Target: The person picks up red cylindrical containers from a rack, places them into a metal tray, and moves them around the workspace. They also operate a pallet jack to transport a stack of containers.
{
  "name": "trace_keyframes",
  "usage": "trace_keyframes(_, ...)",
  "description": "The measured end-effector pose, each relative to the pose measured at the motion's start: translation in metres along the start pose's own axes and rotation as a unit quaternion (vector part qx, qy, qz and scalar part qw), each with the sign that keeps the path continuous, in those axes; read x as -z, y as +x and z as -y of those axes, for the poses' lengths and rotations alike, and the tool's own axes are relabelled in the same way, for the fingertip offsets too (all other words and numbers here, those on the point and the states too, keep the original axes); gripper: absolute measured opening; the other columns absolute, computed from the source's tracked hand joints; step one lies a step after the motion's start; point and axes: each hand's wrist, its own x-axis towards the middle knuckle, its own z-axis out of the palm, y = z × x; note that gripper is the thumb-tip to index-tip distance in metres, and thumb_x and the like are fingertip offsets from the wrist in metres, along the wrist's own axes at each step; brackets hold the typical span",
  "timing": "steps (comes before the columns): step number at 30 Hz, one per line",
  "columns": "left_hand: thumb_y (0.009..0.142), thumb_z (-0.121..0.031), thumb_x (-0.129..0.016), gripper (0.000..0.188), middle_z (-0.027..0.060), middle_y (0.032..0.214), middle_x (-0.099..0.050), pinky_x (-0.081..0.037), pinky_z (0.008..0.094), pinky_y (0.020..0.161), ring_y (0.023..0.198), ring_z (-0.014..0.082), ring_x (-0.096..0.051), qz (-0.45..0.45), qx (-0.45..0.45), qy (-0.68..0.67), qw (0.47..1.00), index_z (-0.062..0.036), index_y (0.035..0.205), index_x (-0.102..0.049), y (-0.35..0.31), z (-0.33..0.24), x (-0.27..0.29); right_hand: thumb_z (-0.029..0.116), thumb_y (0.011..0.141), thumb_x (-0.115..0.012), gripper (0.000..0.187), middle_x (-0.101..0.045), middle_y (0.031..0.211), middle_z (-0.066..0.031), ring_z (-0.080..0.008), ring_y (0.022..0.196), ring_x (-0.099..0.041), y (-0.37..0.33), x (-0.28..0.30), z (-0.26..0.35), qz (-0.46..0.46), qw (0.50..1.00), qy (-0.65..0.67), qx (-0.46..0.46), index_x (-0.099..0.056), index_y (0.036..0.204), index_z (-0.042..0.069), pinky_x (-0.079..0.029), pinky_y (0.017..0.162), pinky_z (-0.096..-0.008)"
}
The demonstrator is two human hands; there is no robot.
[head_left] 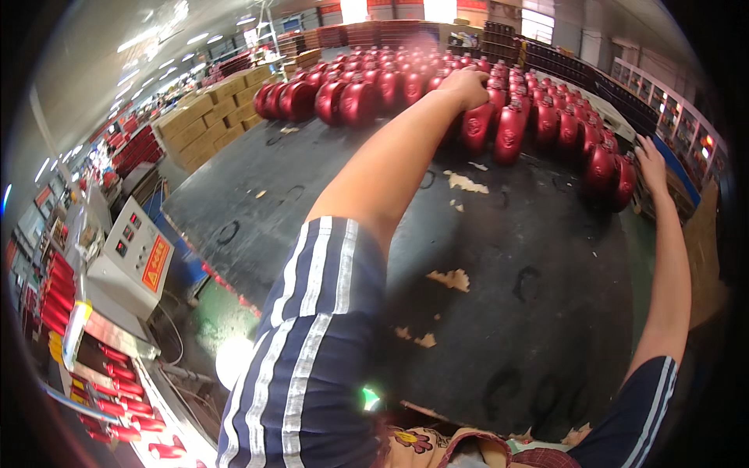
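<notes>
Rows of glossy red, flattened round bottles (509, 134) with short necks stand on a dark tabletop (351, 179). My left arm stretches far across the table. At its end my left hand (466, 87) is closed over the top of a red bottle (477, 129) at the front of the group; the fingers hide its neck. On the right, my right hand (651, 165) is held with fingers extended and apart, beside the outermost red bottle (624, 184) near the table's right edge. Whether it touches that bottle is hard to tell.
Torn brown paper scraps (466, 183) and dark ring marks lie on the tabletop. Stacked cardboard boxes (207, 117) stand at the far left. A grey control box (131, 253) and a lit rack of red bottle-like pieces (125, 390) are at the near left.
</notes>
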Motion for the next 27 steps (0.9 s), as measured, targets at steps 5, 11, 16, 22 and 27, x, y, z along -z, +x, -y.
trace_keyframes(5, 0.083, -0.029, -0.057, 0.047, 0.0146, 0.129, -0.062, -0.044, 0.0392, 0.104, 0.121, 0.0306, -0.058, 0.066, 0.056, -0.037, 0.996, -0.0193, 0.129, -0.063, 0.017, 0.016, -0.029, 0.038, 0.096, -0.054, 0.052, -0.054, 0.140, -0.0183, -0.0305, 0.132, -0.049, -0.002, -0.037, 0.017, 0.077, 0.978, 0.153, -0.120, -0.054, 0.137, 0.007, -0.036, 0.109, -0.0351)
trace_keyframes(11, 0.079, -0.028, -0.072, 0.031, 0.0126, 0.103, -0.073, -0.053, 0.0390, 0.087, 0.096, 0.0260, -0.070, 0.021, 0.049, -0.115, 0.992, -0.0140, 0.107, -0.073, 0.041, 0.045, -0.056, 0.028, 0.088, -0.060, 0.037, -0.066, 0.116, -0.0167, -0.0313, 0.111, -0.062, -0.022, -0.042, 0.038, 0.015, 0.999, 0.048, 0.001, -0.066, 0.121, 0.013, -0.047, 0.096, -0.0386)
trace_keyframes(16, 0.076, -0.019, -0.077, 0.023, 0.0069, 0.088, -0.072, -0.052, 0.0328, 0.077, 0.079, 0.0178, -0.068, -0.033, -0.072, -0.139, 0.987, -0.0120, 0.098, -0.074, 0.029, 0.042, -0.046, 0.008, 0.080, -0.066, 0.031, -0.055, 0.080, -0.0035, -0.0160, 0.085, -0.060, -0.036, -0.013, 0.064, -0.061, 0.991, 0.046, -0.106, -0.068, 0.110, 0.012, -0.048, 0.077, -0.0283)
trace_keyframes(22, 0.090, -0.011, -0.068, 0.026, 0.0013, 0.086, -0.064, -0.047, 0.0217, 0.060, 0.067, 0.0060, -0.056, -0.032, -0.008, -0.433, 0.901, -0.0020, 0.114, -0.066, 0.023, 0.014, -0.048, 0.017, 0.088, -0.073, 0.018, -0.055, 0.074, 0.0058, -0.0036, 0.062, -0.047, -0.053, -0.002, 0.075, -0.127, 0.928, 0.337, -0.094, -0.069, 0.103, 0.007, -0.038, 0.057, -0.0203)
trace_keyframes(27, 0.077, -0.050, -0.077, 0.071, 0.0168, 0.109, -0.068, -0.054, 0.0359, 0.080, 0.093, 0.0191, -0.067, -0.153, -0.026, -0.061, 0.986, -0.0002, 0.125, -0.062, 0.054, -0.013, -0.050, 0.029, 0.088, -0.072, 0.023, -0.053, 0.065, 0.0050, -0.0056, 0.050, -0.041, -0.031, 0.008, 0.091, -0.124, 0.962, 0.237, -0.062, -0.068, 0.097, 0.007, -0.031, 0.046, -0.0245)
